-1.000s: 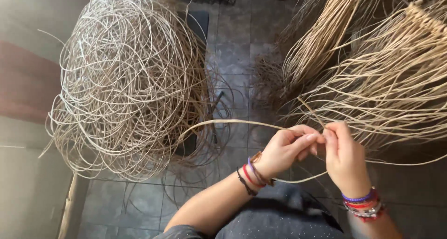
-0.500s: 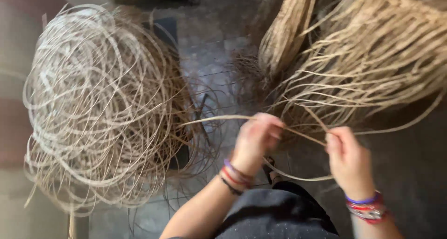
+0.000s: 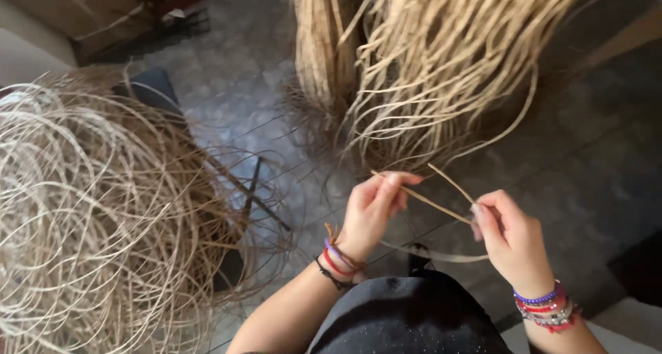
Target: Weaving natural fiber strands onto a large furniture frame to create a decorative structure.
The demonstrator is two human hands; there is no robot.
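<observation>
Pinching cane strip [image 3: 429, 202] between left hand [image 3: 372, 209], right hand [image 3: 510, 238] fingertips

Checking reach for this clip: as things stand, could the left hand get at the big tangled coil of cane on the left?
Probably yes. The left hand pinches a thin cane strip shared with the right hand, so it is occupied, but only open floor lies between it and the tangled coil.

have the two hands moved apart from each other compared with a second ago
Yes. A second ago they touched at the fingertips; now the left hand and right hand are apart, a thin cane strip between them. The camera itself moved too.
</observation>
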